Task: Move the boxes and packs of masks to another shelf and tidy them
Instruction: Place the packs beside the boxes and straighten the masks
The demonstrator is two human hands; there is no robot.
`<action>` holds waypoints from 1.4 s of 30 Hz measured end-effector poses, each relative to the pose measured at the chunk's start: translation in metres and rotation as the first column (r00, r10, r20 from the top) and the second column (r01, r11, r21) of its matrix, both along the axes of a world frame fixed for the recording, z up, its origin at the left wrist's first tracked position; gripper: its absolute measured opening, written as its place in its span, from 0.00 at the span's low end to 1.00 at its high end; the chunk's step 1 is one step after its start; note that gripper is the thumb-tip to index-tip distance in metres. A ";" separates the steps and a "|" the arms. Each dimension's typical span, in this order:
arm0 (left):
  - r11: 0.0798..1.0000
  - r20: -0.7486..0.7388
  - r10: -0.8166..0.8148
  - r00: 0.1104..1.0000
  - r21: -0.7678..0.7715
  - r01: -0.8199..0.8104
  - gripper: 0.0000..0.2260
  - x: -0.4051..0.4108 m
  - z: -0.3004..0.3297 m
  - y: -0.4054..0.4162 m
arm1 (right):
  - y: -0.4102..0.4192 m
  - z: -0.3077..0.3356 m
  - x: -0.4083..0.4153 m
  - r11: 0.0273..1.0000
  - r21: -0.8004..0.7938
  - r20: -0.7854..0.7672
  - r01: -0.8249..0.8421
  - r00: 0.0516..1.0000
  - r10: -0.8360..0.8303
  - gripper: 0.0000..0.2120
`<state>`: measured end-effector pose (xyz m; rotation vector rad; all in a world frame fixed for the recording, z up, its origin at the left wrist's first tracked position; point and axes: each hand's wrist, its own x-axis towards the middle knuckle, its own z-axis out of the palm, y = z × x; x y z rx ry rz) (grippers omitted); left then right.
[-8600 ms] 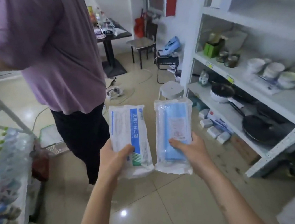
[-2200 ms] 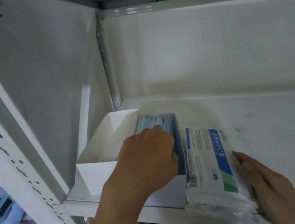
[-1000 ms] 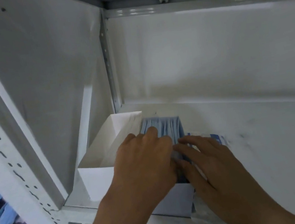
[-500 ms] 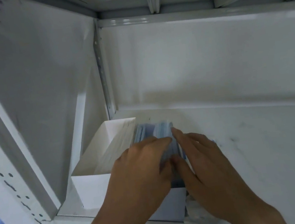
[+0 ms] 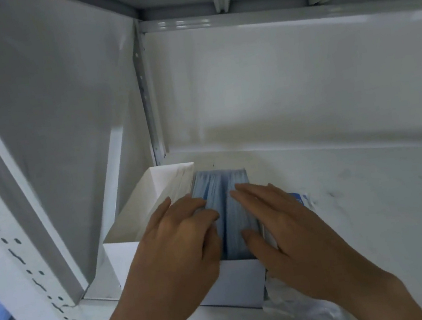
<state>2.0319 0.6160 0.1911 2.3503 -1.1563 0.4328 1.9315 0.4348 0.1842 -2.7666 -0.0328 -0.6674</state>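
Blue masks [image 5: 224,206] in white box [image 5: 154,192], left hand [image 5: 181,245] and right hand [image 5: 285,233] flat on them, fingers released, no legible writing

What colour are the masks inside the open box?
Light blue masks, standing in the white box; the head view shows them.

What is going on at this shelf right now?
A person is tidying masks on a white metal shelf. Both hands rest flat on the blue masks packed in an open white box at the shelf's left end: the left hand on the left part, the right hand on the right. A sealed pack of masks lies beside the box, mostly hidden under the right hand.
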 end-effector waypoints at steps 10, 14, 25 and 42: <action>0.991 -0.019 -0.129 0.992 0.046 0.129 0.17 -0.003 0.009 0.008 | 0.010 0.001 -0.003 0.998 -0.057 -0.189 -0.017 0.982 0.006 0.33; 0.993 0.027 -0.064 0.998 -0.095 0.066 0.15 -0.004 0.010 0.020 | 0.013 0.005 -0.008 0.996 -0.092 -0.131 0.007 0.991 -0.019 0.34; 0.979 0.060 -0.018 0.998 -0.203 0.030 0.11 0.005 -0.018 0.062 | 0.033 -0.010 -0.002 0.994 -0.067 -0.033 -0.090 0.996 0.088 0.24; 0.971 -0.121 0.143 0.982 0.210 -0.116 0.16 0.044 0.027 0.045 | 0.038 -0.014 -0.004 0.997 0.034 -0.033 -0.068 0.997 0.069 0.24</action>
